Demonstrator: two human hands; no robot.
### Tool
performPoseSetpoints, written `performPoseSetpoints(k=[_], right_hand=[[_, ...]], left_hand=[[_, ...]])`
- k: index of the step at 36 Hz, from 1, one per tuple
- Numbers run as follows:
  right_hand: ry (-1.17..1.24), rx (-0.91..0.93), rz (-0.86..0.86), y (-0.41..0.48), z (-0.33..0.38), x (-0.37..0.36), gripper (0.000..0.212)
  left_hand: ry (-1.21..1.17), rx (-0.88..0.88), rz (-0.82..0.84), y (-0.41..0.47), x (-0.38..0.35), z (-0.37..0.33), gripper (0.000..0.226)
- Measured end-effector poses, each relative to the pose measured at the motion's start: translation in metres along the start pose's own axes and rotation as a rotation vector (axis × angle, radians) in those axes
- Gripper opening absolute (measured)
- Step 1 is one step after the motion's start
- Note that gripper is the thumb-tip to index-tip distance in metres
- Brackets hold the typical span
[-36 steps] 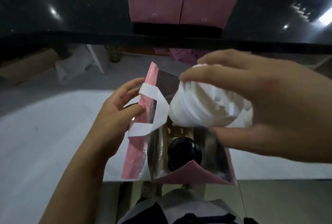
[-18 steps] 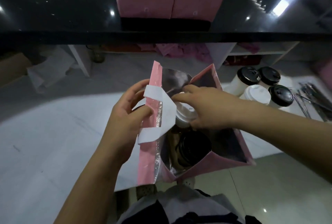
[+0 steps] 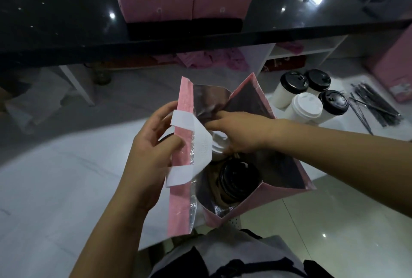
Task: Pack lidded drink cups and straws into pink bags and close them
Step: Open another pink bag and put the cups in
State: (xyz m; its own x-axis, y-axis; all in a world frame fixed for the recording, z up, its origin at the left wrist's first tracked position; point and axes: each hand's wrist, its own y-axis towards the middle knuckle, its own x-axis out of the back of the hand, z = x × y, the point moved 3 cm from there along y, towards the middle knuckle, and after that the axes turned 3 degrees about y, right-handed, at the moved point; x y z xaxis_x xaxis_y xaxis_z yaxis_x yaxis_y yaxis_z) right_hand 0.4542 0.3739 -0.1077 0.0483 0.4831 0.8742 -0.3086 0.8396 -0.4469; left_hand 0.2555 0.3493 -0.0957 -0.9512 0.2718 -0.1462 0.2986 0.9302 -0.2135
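Pink bag [image 3: 181, 190] rim in left hand [image 3: 147, 161] pinch, cup [image 3: 217, 146] inside in right hand [image 3: 243, 132] grip

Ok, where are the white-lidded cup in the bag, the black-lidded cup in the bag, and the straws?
white-lidded cup [image 3: 218, 148]: head view, on the visible part of its lid.
black-lidded cup [image 3: 238, 180]: head view, centre of its lid.
straws [image 3: 379, 112]: head view, middle of the bundle.

your left hand [image 3: 149, 155] grips the pink bag [image 3: 181, 190] rim; your right hand [image 3: 239, 133] holds a white-lidded cup [image 3: 217, 146] inside, beside a black-lidded cup [image 3: 238, 180].
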Motion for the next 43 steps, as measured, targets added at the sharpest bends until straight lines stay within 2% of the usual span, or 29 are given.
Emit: performPoseSetpoints(k=[13, 21, 26, 30, 34, 37, 39, 43], right_hand=[[-0.045, 0.026, -0.022, 0.0, 0.002, -0.009, 0.051], [-0.051, 0.079, -0.015, 0.002, -0.004, -0.007, 0.057], [-0.033, 0.163, -0.055, -0.027, 0.006, 0.014, 0.06], [0.09, 0.269, -0.215, -0.065, 0.009, 0.059, 0.043], [0.458, 0.342, -0.445, -0.086, -0.018, 0.09, 0.03], [0.636, 0.322, -0.588, -0.076, -0.053, 0.094, 0.026], [0.76, 0.273, -0.588, -0.062, -0.075, 0.086, 0.027], [0.906, 0.224, -0.466, -0.037, -0.103, 0.06, 0.028]], left_hand=[[0.046, -0.032, 0.017, 0.002, 0.001, -0.001, 0.062], [0.043, -0.029, -0.021, -0.003, -0.002, -0.001, 0.056], [0.071, -0.047, -0.052, -0.01, -0.006, -0.003, 0.055], [0.102, -0.05, -0.109, -0.02, -0.014, -0.004, 0.055], [0.132, -0.041, -0.181, -0.029, -0.026, -0.005, 0.049], [0.161, -0.015, -0.241, -0.036, -0.036, -0.006, 0.04], [0.201, -0.007, -0.286, -0.04, -0.042, -0.005, 0.043], [0.197, -0.017, -0.362, -0.052, -0.057, -0.004, 0.047]])
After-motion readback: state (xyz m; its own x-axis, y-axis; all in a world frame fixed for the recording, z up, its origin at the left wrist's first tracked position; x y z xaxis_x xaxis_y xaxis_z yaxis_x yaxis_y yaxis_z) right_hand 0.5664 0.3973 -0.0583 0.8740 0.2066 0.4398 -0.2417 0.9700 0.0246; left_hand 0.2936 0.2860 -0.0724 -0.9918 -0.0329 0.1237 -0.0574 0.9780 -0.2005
